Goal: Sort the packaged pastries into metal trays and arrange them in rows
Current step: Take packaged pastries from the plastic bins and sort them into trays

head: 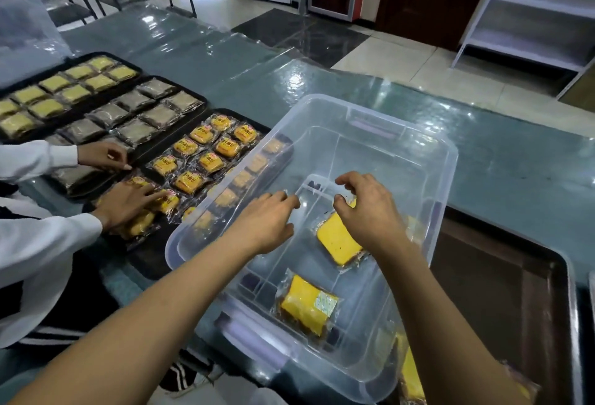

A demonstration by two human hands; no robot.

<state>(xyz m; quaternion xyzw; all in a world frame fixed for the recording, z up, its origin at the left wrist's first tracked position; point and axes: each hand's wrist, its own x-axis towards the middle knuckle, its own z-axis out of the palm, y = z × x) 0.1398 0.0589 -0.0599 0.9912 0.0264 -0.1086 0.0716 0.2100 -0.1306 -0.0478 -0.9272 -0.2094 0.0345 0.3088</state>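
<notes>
A clear plastic bin [380, 134] stands in the middle of the table with two yellow packaged pastries inside. My right hand [370, 214] reaches into the bin and pinches the far edge of one yellow pastry [338, 240] between thumb and fingers. Just left of it, my left hand [267, 227] hovers inside the bin with loosely curled fingers and nothing in it. The second yellow pastry [306, 304] lies nearer to me on the bin floor. An empty metal tray [547, 269] sits to the right of the bin.
Three dark trays on the left hold rows of packs: pale yellow ones [54, 95], brown ones [135, 114] and orange-labelled ones [206, 153]. Another person's hands [125, 201] rest on those packs. More yellow packs [410, 375] lie by the bin's near right corner.
</notes>
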